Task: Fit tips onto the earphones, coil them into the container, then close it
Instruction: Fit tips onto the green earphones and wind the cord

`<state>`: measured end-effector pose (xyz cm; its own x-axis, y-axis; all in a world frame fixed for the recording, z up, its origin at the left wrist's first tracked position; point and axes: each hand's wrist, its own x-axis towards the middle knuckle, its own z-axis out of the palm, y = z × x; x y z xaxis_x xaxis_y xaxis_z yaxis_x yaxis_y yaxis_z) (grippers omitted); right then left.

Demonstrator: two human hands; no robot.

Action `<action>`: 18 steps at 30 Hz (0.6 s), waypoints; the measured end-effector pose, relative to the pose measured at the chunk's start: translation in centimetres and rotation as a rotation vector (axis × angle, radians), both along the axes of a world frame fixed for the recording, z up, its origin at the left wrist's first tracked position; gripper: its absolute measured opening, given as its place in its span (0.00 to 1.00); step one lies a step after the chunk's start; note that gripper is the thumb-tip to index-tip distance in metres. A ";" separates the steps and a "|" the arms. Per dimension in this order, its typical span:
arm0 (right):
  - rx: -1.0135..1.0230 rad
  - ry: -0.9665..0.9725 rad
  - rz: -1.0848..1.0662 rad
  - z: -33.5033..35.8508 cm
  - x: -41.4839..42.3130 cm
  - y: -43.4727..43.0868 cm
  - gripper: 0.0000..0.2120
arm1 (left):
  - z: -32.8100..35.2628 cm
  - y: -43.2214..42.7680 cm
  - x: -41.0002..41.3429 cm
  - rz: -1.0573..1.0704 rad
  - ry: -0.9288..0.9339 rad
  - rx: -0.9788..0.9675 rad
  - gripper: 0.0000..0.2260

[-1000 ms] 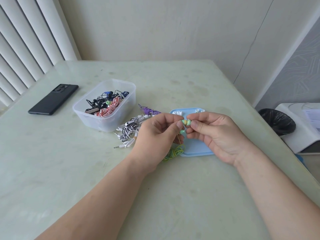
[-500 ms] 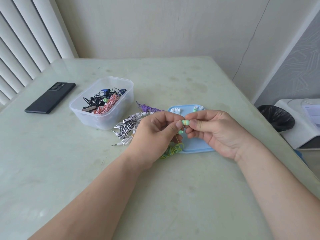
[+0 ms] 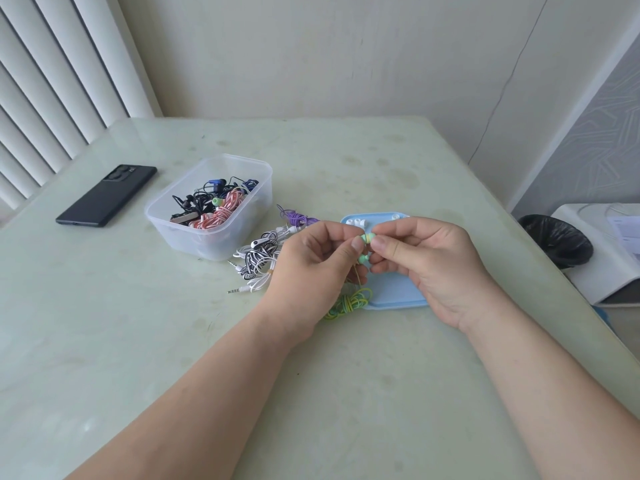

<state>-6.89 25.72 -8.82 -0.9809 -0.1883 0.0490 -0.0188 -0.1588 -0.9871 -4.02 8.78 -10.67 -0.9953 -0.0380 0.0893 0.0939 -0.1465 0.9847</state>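
Left hand (image 3: 311, 263) and right hand (image 3: 429, 261), fingers (image 3: 356, 244) curled, pinch a small mint-green earphone bud (image 3: 367, 238) between them above the light-blue plastic lid (image 3: 394, 289), apparently seating its tip; the clear plastic container (image 3: 214, 242) waits open on the pale worktop (image 3: 173, 341).

The table (image 3: 346, 393) is glossy, smooth, stone-like, with dull stains. Beyond the left hand (image 3: 311, 268), the container (image 3: 207, 242) is translucent, frosted plastic; farther left the phone (image 3: 107, 195) is matt black. Under the right hand (image 3: 436, 268), the lid (image 3: 394, 289) is smooth matt plastic.
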 end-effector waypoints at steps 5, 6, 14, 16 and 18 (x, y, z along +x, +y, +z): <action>0.136 0.123 -0.023 -0.1 0.1 0.0 0.10 | 0.1 0.0 0.1 -0.010 -0.002 -0.010 0.04; 0.159 0.144 -0.028 0.0 0.2 -0.1 0.10 | 0.1 0.0 0.0 -0.012 -0.004 -0.012 0.04; 0.365 0.154 -0.360 1.0 -0.7 1.2 0.07 | 0.0 -0.1 -0.2 0.049 -0.055 0.059 0.04; 0.535 0.168 -0.462 1.2 -1.7 1.7 0.05 | 0.0 -0.1 -0.3 0.063 -0.061 0.071 0.04; 0.691 0.156 -0.454 1.5 -2.8 1.7 0.05 | 0.0 -0.2 -0.2 0.063 -0.066 0.074 0.05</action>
<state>-9.67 27.44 -7.30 -0.9602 0.1855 0.2087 -0.0791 0.5361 -0.8405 -4.27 8.61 -10.68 -0.9943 -0.1048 0.0178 0.0401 -0.2146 0.9759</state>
